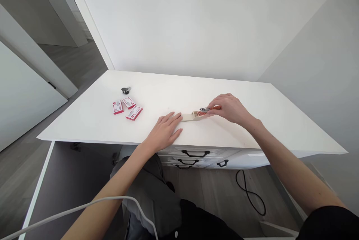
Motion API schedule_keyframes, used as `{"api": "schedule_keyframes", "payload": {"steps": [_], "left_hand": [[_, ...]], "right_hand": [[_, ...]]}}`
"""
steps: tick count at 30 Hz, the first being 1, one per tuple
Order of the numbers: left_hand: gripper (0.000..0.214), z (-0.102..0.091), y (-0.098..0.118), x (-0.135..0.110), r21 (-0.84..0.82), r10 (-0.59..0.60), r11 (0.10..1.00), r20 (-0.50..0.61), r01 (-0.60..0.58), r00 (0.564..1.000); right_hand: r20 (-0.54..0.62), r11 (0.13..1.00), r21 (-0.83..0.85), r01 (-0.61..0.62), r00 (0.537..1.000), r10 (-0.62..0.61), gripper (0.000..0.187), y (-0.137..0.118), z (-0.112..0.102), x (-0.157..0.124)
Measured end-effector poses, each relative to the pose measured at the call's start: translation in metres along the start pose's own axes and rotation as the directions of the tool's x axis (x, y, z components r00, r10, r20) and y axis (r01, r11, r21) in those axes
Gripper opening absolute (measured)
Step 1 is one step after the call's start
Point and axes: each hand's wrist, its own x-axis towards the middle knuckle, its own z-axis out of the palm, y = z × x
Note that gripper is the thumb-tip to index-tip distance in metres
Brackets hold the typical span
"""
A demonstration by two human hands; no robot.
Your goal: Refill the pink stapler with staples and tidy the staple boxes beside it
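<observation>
My left hand (165, 130) lies flat on the white desk (92, 120), fingers stretched out, its fingertips touching the near end of a small beige stapler (190, 116). My right hand (230, 108) is curled over the stapler's far end, fingers pinched round a red and silver part (206, 111) that looks like a strip or box of staples. The stapler appears opened up, lying lengthwise between the two hands.
Three small red and white staple boxes (127, 107) lie on the desk's left part, with a black binder clip (126, 90) behind them. Drawers with black handles (195, 153) sit under the desk. A black cable (252, 195) lies on the floor, a white cable (70, 210) crosses my lap.
</observation>
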Motion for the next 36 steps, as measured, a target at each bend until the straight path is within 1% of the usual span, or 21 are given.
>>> {"api": "schedule_keyframes", "payload": {"steps": [4,8,11,19,24,27,30,33,36], "left_hand": [[0.054,0.000,0.001,0.000,0.015,-0.009,1.000,0.010,0.008,1.000],[0.054,0.000,0.001,0.000,0.044,-0.015,0.999,0.017,0.014,1.000],[0.054,0.001,0.002,-0.001,0.052,-0.015,0.999,0.016,0.014,1.000],[0.054,0.001,0.002,0.000,0.052,-0.026,0.998,0.017,0.025,1.000],[0.053,0.002,0.002,0.000,0.051,-0.025,0.998,0.009,0.024,1.000],[0.053,0.002,0.002,0.000,0.055,-0.026,0.998,0.004,0.026,1.000],[0.053,0.003,0.001,-0.001,0.057,-0.025,0.998,0.004,0.024,1.000],[0.053,0.003,0.001,-0.001,0.058,-0.021,0.998,0.005,0.021,1.000],[0.054,0.003,0.001,-0.001,0.059,-0.024,0.998,0.005,0.023,1.000]], "right_hand": [[0.076,0.997,-0.074,0.013,0.997,-0.007,0.025,-0.002,-0.008,0.008],[0.178,0.983,-0.174,0.063,0.984,-0.032,0.021,-0.009,-0.016,0.015],[0.219,0.971,-0.219,0.091,0.975,-0.042,0.021,-0.014,-0.019,0.018],[0.226,0.968,-0.219,0.125,0.971,-0.075,0.028,-0.017,-0.019,0.020],[0.233,0.971,-0.205,0.120,0.970,-0.071,0.025,-0.020,-0.015,0.022],[0.237,0.976,-0.191,0.104,0.970,-0.057,0.021,-0.022,-0.010,0.022],[0.230,0.981,-0.179,0.081,0.972,-0.038,0.022,-0.023,-0.007,0.021],[0.232,0.987,-0.156,0.047,0.973,-0.009,0.028,-0.021,-0.010,0.016],[0.241,0.993,-0.115,-0.023,0.969,0.050,0.038,-0.013,-0.018,0.007]]}}
